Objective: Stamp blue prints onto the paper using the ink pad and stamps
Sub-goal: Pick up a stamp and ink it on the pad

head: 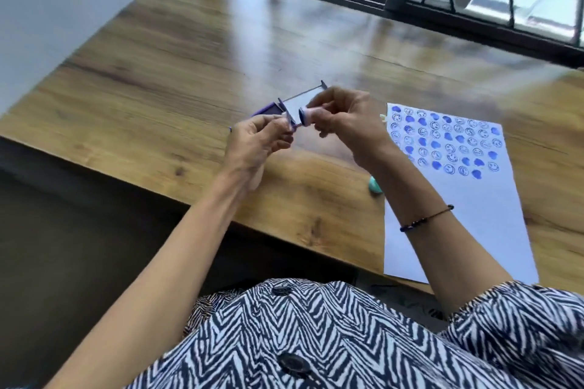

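A white paper point(458, 218) lies on the wooden table at the right, its upper part filled with several rows of blue smiley and blob prints. My right hand point(344, 118) holds a small pink-white round stamp point(306, 115) sideways, its blue inked face pointing left. My left hand point(259, 139) pinches the near edge of the ink pad's raised clear lid point(303, 98). The purple ink pad base point(268, 110) sits just behind that hand, mostly hidden. Both hands meet above the table, left of the paper. The view is blurred.
A teal round stamp point(375, 188) lies beside the paper's left edge, under my right forearm. A small pale object point(383, 118) sits at the paper's top-left corner. The table's near edge runs diagonally below my arms. A barred window stands beyond the far edge.
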`<state>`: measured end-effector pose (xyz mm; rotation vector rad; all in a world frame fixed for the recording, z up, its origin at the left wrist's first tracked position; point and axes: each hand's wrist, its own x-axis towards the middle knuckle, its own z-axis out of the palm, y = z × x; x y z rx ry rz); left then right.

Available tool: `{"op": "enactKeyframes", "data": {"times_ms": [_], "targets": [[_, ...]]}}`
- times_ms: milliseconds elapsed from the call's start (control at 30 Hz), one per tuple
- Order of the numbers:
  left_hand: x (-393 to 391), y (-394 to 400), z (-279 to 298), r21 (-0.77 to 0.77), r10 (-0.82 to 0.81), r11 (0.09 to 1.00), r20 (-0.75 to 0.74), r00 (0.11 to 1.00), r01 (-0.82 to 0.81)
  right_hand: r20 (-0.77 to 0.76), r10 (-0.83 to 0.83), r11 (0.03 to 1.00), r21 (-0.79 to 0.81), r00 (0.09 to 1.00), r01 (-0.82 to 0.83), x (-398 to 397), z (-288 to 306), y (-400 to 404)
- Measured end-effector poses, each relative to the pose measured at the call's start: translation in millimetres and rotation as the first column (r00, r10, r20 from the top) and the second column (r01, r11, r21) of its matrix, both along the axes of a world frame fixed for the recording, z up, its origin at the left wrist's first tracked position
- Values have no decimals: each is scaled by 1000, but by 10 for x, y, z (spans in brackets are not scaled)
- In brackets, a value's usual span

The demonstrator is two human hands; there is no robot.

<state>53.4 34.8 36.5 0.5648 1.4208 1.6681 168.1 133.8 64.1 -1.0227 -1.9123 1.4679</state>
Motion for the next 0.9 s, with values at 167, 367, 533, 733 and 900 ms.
{"op": "enactKeyframes", "data": {"times_ms": [167, 367, 533, 733, 900], "targets": [[-362, -290, -149, 2, 267, 964, -39, 963, -267, 288, 81, 890, 409, 954, -199, -454, -10, -50], [-337, -342, -268, -7, 342, 939, -42, 939, -343, 588, 133, 680, 532, 798, -505, -817, -122, -133], [-299, -347, -341, -18, 339, 940, -72, 938, -341, 629, 91, 616, 574, 772, -540, -831, -238, -186], [-291, -325, -372, -41, 304, 949, -144, 942, -312, 675, 100, 557, 571, 731, -604, -876, -254, -202], [-298, -306, -380, -48, 278, 956, -171, 945, -289, 684, 107, 559, 559, 721, -613, -883, -241, -195]]}}
